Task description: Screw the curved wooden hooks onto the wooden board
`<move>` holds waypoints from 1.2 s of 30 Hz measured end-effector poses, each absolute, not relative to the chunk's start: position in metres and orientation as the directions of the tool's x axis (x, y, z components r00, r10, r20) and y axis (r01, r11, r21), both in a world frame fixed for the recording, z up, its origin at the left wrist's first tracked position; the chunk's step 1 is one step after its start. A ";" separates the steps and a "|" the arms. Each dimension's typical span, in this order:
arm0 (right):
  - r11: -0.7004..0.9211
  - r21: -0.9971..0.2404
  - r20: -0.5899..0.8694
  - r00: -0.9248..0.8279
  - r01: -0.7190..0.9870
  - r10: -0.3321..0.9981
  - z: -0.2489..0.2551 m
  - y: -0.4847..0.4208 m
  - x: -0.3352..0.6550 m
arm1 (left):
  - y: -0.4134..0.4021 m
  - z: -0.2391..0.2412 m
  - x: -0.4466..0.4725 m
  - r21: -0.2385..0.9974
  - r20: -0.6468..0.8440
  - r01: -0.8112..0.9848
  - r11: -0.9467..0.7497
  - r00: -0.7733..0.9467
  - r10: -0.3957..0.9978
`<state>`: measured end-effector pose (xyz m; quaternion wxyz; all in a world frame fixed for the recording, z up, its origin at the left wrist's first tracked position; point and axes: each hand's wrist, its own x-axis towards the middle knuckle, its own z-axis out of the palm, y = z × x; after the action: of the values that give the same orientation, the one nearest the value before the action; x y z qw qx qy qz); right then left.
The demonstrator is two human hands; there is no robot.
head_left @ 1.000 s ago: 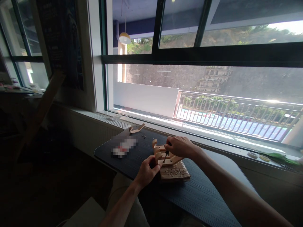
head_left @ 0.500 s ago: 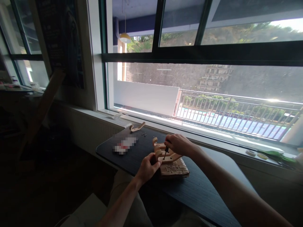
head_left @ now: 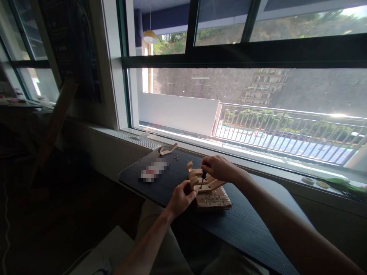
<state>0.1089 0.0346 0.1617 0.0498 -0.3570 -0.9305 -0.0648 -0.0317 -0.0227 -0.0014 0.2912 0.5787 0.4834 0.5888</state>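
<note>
My right hand [head_left: 219, 168] is closed around the dark handle of a screwdriver [head_left: 203, 178], its shaft pointing down onto the nearest curved wooden piece. That light wooden piece [head_left: 210, 186] has a curled end at the left and dark holes along its flat part. My left hand [head_left: 182, 196] grips its curled end, fingers partly hidden behind it. More curved wooden pieces [head_left: 189, 166] of the same shape lie just behind. Beneath them is a brown block [head_left: 214, 204] with a pitted top, resting on the dark table [head_left: 243, 221].
A separate curved wooden piece [head_left: 168, 149] lies at the table's far left corner, with several small screws [head_left: 176, 157] near it. A blurred-out packet [head_left: 155, 170] is left of my hands. The window sill [head_left: 298, 176] runs behind, holding tape rolls [head_left: 322, 184] at right.
The whole view has shifted slightly, with the table and hands a little higher and to the right. Both hands keep their holds, and the screwdriver stays on the wooden piece.
</note>
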 end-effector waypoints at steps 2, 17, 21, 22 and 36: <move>0.722 0.099 0.138 -0.728 0.685 0.672 0.162 0.034 0.108 | -0.023 -0.001 -0.031 0.904 0.404 0.221 -0.365 -0.168 0.899; 0.768 0.053 0.143 -0.766 0.639 0.627 0.162 0.036 0.112 | -0.022 -0.002 -0.031 0.906 0.404 0.209 -0.369 -0.162 0.900; 0.748 0.060 0.170 -0.745 0.661 0.644 0.161 0.038 0.112 | -0.023 0.001 -0.031 0.907 0.405 0.184 -0.378 -0.144 0.903; 0.744 0.064 0.164 -0.742 0.665 0.650 0.162 0.038 0.113 | -0.024 0.001 -0.031 0.908 0.405 0.177 -0.380 -0.133 0.905; 0.784 0.047 0.158 -0.779 0.620 0.607 0.168 0.045 0.110 | -0.022 -0.001 -0.032 0.895 0.420 0.227 -0.383 -0.148 0.895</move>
<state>0.1103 0.0450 0.1680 0.0673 -0.3255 -0.9419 -0.0481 -0.0321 -0.0225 -0.0010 0.2840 0.5879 0.4774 0.5881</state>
